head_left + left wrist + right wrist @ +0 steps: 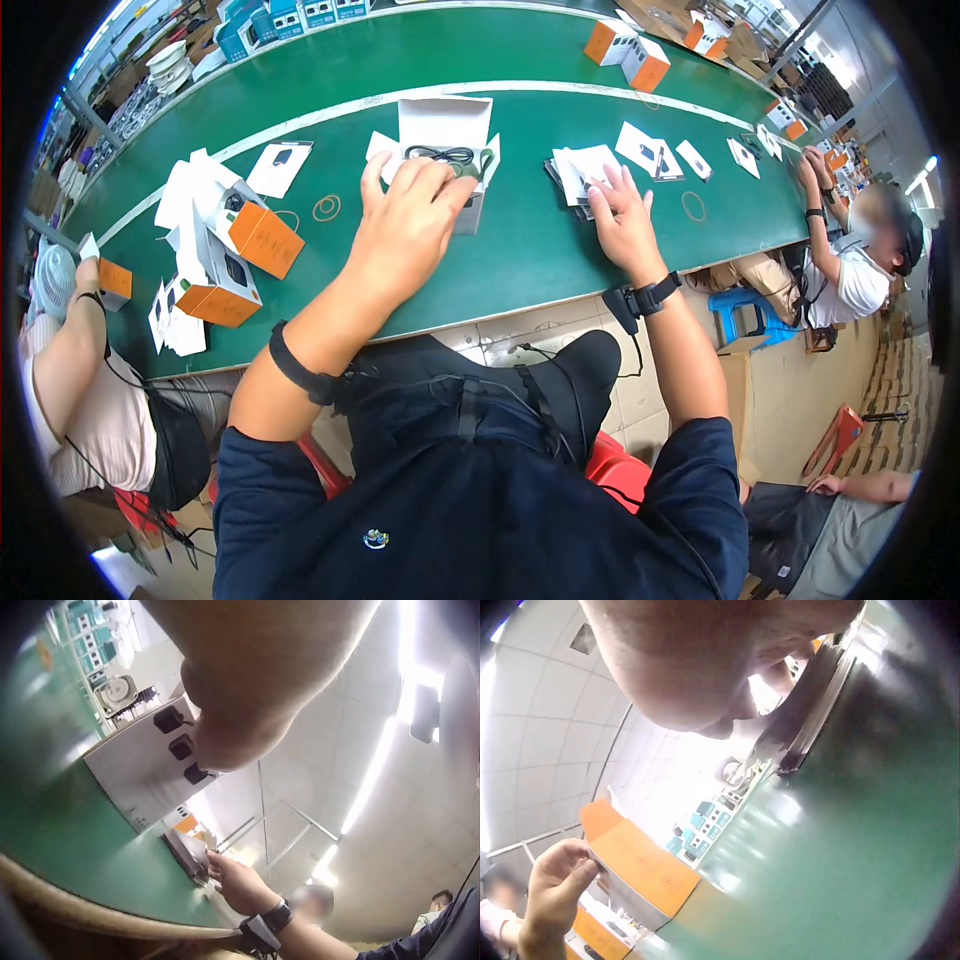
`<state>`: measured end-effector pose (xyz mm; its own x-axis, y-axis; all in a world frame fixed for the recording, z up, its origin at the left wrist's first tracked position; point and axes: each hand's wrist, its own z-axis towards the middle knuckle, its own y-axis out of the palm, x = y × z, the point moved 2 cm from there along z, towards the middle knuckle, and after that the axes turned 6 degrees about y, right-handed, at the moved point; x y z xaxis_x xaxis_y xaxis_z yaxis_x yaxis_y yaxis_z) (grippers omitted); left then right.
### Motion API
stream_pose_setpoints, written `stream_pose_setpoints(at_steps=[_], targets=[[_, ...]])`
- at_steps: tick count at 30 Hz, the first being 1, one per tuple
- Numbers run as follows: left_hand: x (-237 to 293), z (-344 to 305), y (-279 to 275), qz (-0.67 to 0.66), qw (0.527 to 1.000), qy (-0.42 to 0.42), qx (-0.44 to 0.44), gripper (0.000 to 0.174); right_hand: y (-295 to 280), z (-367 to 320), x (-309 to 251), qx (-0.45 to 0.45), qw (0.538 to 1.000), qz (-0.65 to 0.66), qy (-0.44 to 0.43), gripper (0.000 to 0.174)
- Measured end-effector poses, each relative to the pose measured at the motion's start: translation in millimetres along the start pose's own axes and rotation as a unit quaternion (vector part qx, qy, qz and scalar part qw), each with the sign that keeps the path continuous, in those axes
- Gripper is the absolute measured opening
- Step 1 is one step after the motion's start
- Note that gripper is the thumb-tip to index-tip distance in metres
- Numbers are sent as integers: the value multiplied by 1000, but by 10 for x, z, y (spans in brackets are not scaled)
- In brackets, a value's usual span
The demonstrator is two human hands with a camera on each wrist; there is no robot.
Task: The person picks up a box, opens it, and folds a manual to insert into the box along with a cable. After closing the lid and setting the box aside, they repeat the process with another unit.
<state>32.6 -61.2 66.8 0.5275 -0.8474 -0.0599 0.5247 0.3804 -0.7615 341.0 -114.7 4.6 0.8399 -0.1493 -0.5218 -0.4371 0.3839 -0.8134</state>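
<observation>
An open white box stands on the green table with its lid raised and a coiled black cable in its top. My left hand is over the box's near side; in the right wrist view its thumb and curled fingers pinch the edge of the box's orange side. To the right, a stack of white leaflets lies on the table. My right hand is at the stack's right edge, fingers extended and close to the top sheet. My left palm hides part of the box.
Orange-and-white boxes stand open at the left, next to loose cards. Rubber bands and more leaflets lie about. Teal boxes line the back. A person sits at each side, one with an arm at the table.
</observation>
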Motion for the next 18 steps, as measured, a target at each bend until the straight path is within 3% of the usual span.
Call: stream_pose_setpoints(at_steps=[1,4,5,7,9,10,11,12,13,16,17,18], targets=[[40,1,-12,-1,1000,4,2,29,-12,13,31,4,1000,-1,2,38],[161,-10,-149,-63,992,53,94,37,-84,87,124,203,954,220,-24,27],[209,-37,-128,-65,992,57,94,37,-108,85,163,207,953,219,-22,27],[278,-29,-44,-270,960,41,52,38,-200,86,192,203,889,410,19,30],[323,25,-33,-237,967,75,59,31,-212,48,112,219,879,423,13,31],[410,20,48,-394,914,-93,-11,28,-191,-46,62,165,871,460,42,28],[491,-2,160,-527,806,-256,-81,26,-167,-157,1,110,858,496,71,25],[516,7,283,-563,767,-294,-84,28,-165,-277,-92,66,861,498,81,21],[532,21,368,-562,768,-295,-86,28,-113,-384,-153,43,849,518,90,19],[512,38,588,-655,695,-275,-108,18,-119,-697,-408,-30,815,564,127,17],[494,28,630,-655,695,-277,-111,18,-116,-774,-461,-80,788,589,159,16],[482,24,666,-688,657,-288,-104,16,-98,-816,-483,-128,757,612,189,15]])
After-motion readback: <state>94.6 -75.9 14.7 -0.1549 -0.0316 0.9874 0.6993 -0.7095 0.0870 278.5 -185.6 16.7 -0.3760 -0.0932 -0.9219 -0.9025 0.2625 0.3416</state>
